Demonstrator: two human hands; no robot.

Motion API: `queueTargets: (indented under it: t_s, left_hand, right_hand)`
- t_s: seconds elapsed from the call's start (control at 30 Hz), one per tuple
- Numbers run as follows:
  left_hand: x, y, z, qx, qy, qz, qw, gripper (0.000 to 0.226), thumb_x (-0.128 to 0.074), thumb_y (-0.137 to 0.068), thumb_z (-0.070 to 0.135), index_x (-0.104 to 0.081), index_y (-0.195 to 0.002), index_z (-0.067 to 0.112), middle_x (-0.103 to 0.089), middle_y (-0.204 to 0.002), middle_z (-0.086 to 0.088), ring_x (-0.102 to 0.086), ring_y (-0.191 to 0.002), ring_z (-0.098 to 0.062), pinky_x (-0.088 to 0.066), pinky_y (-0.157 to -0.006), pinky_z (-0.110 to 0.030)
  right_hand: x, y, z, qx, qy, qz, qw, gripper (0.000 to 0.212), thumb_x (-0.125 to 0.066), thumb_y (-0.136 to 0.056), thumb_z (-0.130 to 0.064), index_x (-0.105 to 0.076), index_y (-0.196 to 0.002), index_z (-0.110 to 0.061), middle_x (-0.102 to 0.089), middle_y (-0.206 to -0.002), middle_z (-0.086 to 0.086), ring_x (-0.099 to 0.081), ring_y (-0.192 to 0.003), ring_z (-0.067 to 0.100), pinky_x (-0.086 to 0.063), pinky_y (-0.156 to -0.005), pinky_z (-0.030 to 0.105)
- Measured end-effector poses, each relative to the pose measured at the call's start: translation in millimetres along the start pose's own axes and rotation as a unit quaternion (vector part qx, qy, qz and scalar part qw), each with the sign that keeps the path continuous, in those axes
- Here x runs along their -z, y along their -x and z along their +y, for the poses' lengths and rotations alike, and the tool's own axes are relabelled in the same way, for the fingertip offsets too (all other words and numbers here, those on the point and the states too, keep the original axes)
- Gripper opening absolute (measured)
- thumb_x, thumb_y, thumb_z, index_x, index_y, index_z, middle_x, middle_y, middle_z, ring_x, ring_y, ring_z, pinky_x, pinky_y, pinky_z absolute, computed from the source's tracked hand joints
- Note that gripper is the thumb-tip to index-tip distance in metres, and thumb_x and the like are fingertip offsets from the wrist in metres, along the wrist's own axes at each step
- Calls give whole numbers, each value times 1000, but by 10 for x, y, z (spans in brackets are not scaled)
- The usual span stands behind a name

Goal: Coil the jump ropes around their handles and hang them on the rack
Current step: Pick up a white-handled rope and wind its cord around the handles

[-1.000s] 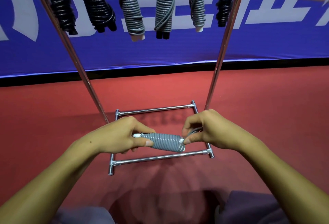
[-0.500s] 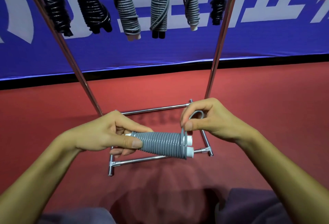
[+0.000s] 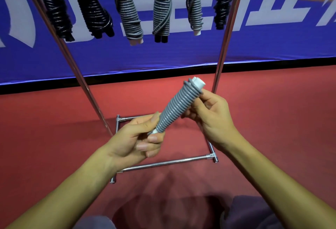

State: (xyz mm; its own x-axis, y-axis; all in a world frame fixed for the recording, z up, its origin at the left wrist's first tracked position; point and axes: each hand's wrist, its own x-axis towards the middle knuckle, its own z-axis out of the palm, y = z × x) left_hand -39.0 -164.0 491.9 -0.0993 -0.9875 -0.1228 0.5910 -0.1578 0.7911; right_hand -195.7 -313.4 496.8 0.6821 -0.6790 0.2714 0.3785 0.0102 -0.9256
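1. Between my two hands, low in front of the rack, sits the grey jump rope [image 3: 176, 109], wound in tight even turns around its paired white handles and tilted so the far end points up and to the right.
2. My left hand [image 3: 138, 138] holds the lower end: thumb laid along the coils, fingers curled underneath, a white handle tip showing just above them.
3. My right hand [image 3: 211, 118] pinches the upper end, fingertips against the last turns, where a short loop of cord stands proud just below the white caps. I cannot tell whether the loose end is tucked under or only held down.
4. I judge the coiling as good as finished; the step in hand is securing the tail so the bundle holds by itself.
5. The next move calls for keeping pressure on those last turns while lifting, or the coil could spring loose, and for freeing a loop to catch on the top bar, which lies out of view.
6. Overhead, six coiled ropes [image 3: 131, 18] hang in a row, three black and three grey.
7. The rack [image 3: 224, 34] stands on red floor, its chrome uprights rising either side of my hands and its base frame lying beneath them.
8. A blue banner [image 3: 163, 56] with white lettering runs along behind.
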Motion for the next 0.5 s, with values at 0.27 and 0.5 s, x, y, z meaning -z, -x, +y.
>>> queueTargets:
  t_s: [0.27,0.5]
  left_hand:
    - [-100,-140,19,15,96,-23,995,32,-71,-99,36,-72,-116,10,-47,-61,7,-34,-38,2,-41,-45,-19]
    - [-267,-165,-60,46,153,30,987,29,-73,-96,36,-68,-112,12,-45,-61,9,-39,-38,-2,-43,-47,-19]
  right_hand:
    - [-48,-36,-37,42,116,12,992,19,-58,-105,-8,-72,-92,-9,-68,-81,3,-64,-78,19,-59,-78,52]
    - [-78,-24,112,-15,181,11,983,27,-53,-100,-17,-67,-101,6,-65,-96,31,-62,-86,21,-55,-86,61]
